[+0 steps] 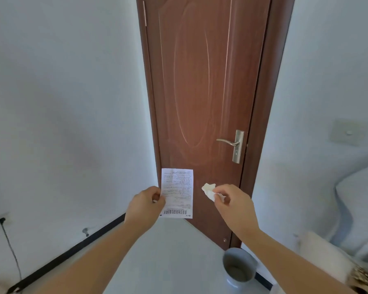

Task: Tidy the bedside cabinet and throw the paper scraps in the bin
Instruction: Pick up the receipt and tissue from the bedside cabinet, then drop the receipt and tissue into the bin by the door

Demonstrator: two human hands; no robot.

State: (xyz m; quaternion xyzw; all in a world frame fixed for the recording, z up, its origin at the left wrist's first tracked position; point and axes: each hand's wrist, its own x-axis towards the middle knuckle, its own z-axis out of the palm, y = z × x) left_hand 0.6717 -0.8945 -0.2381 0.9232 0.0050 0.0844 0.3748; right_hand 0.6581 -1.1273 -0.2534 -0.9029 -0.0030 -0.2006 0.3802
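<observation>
Paper scraps, 2 of them, are up in front of the brown door [202, 85]: my left hand [146, 203] pinches a printed sheet [177, 193] upright, my right hand [229, 201] grips a crumpled scrap [208, 189]. I see the grey bin [238, 267] on the floor, below my right forearm.

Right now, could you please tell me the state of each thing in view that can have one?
Door: shut.
Door handle: level, not pressed.
Printed sheet: flat, upright, pinched in the left hand.
Crumpled scrap: wadded, pinched in the right hand.
Bin: upright, open-topped, contents unclear.
Plug: in the wall socket.
</observation>
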